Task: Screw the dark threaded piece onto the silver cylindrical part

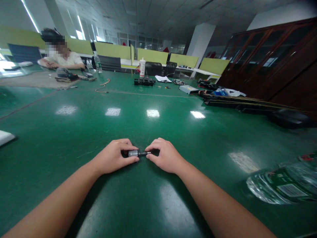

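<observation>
A small silver-and-black cylindrical tool (133, 153) with a thin metal tip lies level, at or just above the green table, between my two hands. Around its thicker silver end close the thumb and fingers of my left hand (114, 157). My right hand (166, 154) pinches the narrow tip from the other side, thumb below and index finger above. Its exact kind is too small to make out, and parts of both ends are hidden by my fingers.
On the green table (148, 129), a clear water bottle (282, 185) lies at the right. Farther back are a black device (144, 81), a white cup (142, 67), a metal box (188, 89) and long dark strips (223, 102). Another person (61, 56) sits at the far left.
</observation>
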`<state>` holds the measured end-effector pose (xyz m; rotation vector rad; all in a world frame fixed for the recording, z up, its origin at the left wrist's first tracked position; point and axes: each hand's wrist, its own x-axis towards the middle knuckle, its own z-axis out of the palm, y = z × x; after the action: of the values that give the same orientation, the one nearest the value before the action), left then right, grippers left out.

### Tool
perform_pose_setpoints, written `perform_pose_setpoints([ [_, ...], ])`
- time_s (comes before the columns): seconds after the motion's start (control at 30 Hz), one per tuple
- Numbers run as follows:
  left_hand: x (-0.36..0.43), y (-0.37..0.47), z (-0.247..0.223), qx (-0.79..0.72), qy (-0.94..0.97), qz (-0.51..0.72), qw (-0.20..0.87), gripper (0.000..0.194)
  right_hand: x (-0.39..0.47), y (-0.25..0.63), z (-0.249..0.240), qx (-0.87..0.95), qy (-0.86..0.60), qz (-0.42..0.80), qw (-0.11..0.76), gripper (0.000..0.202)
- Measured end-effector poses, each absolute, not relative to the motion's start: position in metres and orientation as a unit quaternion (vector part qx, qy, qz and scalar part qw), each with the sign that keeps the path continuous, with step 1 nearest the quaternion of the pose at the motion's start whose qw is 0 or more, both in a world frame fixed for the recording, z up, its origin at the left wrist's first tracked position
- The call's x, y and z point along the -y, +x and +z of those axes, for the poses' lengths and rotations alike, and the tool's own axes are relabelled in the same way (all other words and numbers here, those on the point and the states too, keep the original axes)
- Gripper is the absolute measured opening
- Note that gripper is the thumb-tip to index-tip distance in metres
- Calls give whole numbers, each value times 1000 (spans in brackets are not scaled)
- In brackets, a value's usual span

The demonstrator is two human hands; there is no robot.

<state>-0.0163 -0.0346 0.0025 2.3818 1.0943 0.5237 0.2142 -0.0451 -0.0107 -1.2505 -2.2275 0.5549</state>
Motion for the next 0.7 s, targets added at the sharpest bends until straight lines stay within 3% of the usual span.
perform_pose_setpoints([
  [0.7, 34, -18, 3, -400, 865, 198, 228, 29, 43, 219, -12, 819, -477, 193, 254, 12],
])
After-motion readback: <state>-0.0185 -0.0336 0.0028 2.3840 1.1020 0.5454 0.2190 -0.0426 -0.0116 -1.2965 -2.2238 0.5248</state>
